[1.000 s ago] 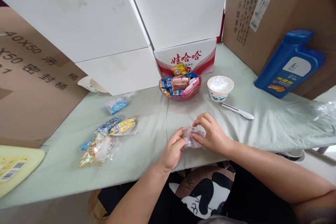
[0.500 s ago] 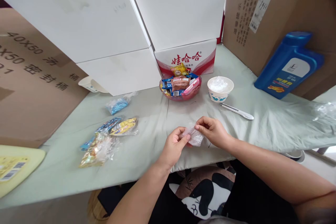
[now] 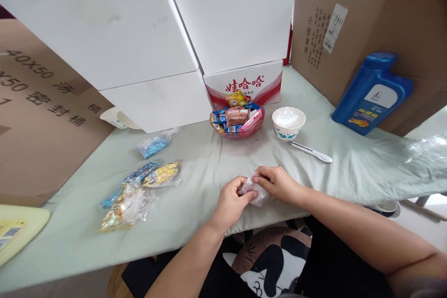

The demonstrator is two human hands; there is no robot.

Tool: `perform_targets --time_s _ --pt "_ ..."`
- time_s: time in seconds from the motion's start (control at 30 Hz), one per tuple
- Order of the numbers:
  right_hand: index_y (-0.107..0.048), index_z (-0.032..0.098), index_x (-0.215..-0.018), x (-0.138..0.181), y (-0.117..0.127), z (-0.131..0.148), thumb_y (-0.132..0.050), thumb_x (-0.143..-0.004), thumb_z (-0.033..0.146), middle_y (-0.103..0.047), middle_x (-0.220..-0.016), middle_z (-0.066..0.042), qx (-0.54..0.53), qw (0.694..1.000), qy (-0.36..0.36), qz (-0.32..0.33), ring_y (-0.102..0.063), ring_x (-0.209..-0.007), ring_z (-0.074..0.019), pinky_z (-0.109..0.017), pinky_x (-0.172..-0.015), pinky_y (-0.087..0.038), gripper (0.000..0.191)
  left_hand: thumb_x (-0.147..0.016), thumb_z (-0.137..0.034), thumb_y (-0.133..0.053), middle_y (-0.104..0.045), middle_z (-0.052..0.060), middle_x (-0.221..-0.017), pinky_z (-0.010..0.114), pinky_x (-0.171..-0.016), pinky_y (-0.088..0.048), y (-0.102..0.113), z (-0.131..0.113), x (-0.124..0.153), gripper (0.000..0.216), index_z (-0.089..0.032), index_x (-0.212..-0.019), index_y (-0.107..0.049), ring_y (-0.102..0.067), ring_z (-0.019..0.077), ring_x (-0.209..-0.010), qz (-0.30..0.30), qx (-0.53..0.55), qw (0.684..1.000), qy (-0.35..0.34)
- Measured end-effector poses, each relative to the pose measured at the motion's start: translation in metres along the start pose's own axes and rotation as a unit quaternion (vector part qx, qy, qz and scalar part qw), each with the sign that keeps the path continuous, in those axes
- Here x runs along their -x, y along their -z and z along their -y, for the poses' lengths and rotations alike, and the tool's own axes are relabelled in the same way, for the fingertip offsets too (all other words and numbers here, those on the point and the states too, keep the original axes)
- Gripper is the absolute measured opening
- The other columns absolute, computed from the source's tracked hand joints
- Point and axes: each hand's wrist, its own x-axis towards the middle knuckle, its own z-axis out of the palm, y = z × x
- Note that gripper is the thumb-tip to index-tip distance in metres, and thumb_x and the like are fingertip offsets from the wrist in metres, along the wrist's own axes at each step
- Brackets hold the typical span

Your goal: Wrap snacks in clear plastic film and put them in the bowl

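A small clear plastic bag (image 3: 252,191) is pinched between my two hands near the front edge of the table. My left hand (image 3: 231,202) grips its left side with closed fingers. My right hand (image 3: 277,184) holds its top right with thumb and fingers pressed together. What is inside the bag I cannot make out. Behind my hands stands a pink bowl (image 3: 237,132) full of wrapped snacks, and beside it a white paper bowl (image 3: 288,124).
A pale green cloth (image 3: 195,214) covers the table. Several filled snack bags (image 3: 139,188) lie at the left, a white pen-like tool (image 3: 310,152) at the right, a blue jug (image 3: 372,94) farther right. White boxes (image 3: 146,46) and brown cartons (image 3: 349,23) stand behind.
Both hands have drawn closer together around the small bag and it looks more crumpled; the camera has tilted slightly, shifting the scene down.
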Motion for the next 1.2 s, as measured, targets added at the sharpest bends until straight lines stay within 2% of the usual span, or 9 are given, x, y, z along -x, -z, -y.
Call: perform_targets --time_s 0.1,0.2,0.3,0.4,0.57,0.7,0.83,1.03,1.2 --pt "-0.059 0.020 -0.081 -0.016 0.031 -0.002 -0.048 -0.091 0.030 -0.059 -0.060 0.003 -0.057 0.998 -0.037 0.012 -0.055 -0.049 -0.0116 -0.022 -0.047 -0.042 0.018 -0.073 -0.036 -0.073 -0.063 0.000 -0.083 0.023 -0.056 -0.043 0.003 0.000 -0.001 0.031 -0.019 -0.093 -0.057 -0.059 0.0116 -0.062 -0.039 0.033 0.999 -0.005" --pt "-0.060 0.019 -0.081 -0.050 0.085 -0.011 -0.048 -0.090 0.034 -0.056 -0.058 0.002 0.004 0.988 -0.090 -0.126 -0.055 -0.053 -0.0133 -0.025 -0.053 -0.045 0.021 -0.078 -0.038 -0.068 -0.066 0.004 -0.099 0.026 -0.063 -0.047 0.006 0.001 -0.001 0.032 -0.020 -0.101 -0.055 -0.063 0.0134 -0.071 -0.043 0.020 0.999 -0.021" --pt "-0.062 0.017 -0.098 -0.086 0.136 -0.026 -0.049 -0.089 0.032 -0.064 -0.075 -0.002 0.147 0.938 -0.173 -0.262 -0.059 -0.068 -0.0170 -0.029 -0.065 -0.046 0.021 -0.080 -0.035 -0.065 -0.065 0.002 -0.080 0.027 -0.065 -0.045 0.006 0.004 0.000 0.028 -0.019 -0.101 -0.056 -0.060 0.0144 -0.070 -0.008 -0.041 0.999 -0.024" --pt "-0.062 0.017 -0.113 -0.106 0.162 -0.035 -0.064 -0.080 0.030 -0.065 -0.099 -0.010 0.313 0.893 -0.210 -0.247 -0.057 -0.096 -0.0262 -0.036 -0.082 -0.045 0.036 -0.081 -0.033 -0.064 -0.062 0.000 -0.070 0.027 -0.062 -0.043 0.005 0.005 0.001 0.029 -0.018 -0.104 -0.057 -0.057 0.0142 -0.065 -0.003 -0.085 0.996 -0.030" --pt "-0.066 0.020 -0.112 -0.111 0.159 -0.031 -0.059 -0.083 0.026 -0.060 -0.115 -0.012 0.409 0.890 -0.070 -0.191 -0.050 -0.112 -0.0278 -0.038 -0.093 -0.040 0.030 -0.081 -0.031 -0.063 -0.062 0.000 -0.072 0.027 -0.061 -0.044 0.005 0.005 0.002 0.026 -0.018 -0.102 -0.059 -0.056 0.0139 -0.064 -0.003 -0.107 0.993 -0.044" --pt "-0.073 0.021 -0.095 -0.118 0.150 -0.035 -0.064 -0.077 0.016 -0.068 -0.096 -0.007 0.403 0.901 -0.158 0.004 -0.060 -0.090 -0.0230 -0.034 -0.081 -0.044 0.020 -0.080 -0.026 -0.064 -0.063 0.002 -0.080 0.026 -0.062 -0.045 0.004 0.005 0.002 0.020 -0.019 -0.099 -0.061 -0.056 0.0135 -0.065 0.006 -0.126 0.988 -0.084" --pt "-0.074 0.017 -0.077 -0.128 0.145 -0.047 -0.069 -0.071 0.011 -0.069 -0.074 -0.005 0.384 0.896 -0.211 0.075 -0.060 -0.069 -0.0190 -0.031 -0.068 -0.043 0.010 -0.080 -0.021 -0.062 -0.064 0.006 -0.099 0.027 -0.065 -0.046 0.002 0.005 0.002 0.014 -0.020 -0.093 -0.063 -0.058 0.0147 -0.074 0.026 -0.169 0.974 -0.147" --pt "-0.076 0.016 -0.087 -0.126 0.153 -0.033 -0.064 -0.080 0.013 -0.073 -0.089 -0.008 0.383 0.892 -0.219 0.102 -0.062 -0.075 -0.0163 -0.028 -0.070 -0.040 0.014 -0.080 -0.017 -0.059 -0.064 0.007 -0.091 0.031 -0.074 -0.048 0.002 0.005 0.002 0.010 -0.018 -0.089 -0.063 -0.060 0.0183 -0.078 0.072 -0.267 0.943 -0.186" --pt "-0.065 0.018 -0.122 -0.082 0.167 -0.012 -0.052 -0.093 0.031 -0.067 -0.118 -0.016 0.424 0.880 -0.214 -0.013 -0.061 -0.097 -0.0257 -0.034 -0.072 -0.039 0.035 -0.080 -0.016 -0.059 -0.065 0.009 -0.098 0.035 -0.080 -0.049 0.003 0.008 0.002 0.012 -0.018 -0.091 -0.064 -0.060 0.0205 -0.085 0.076 -0.291 0.927 -0.223"
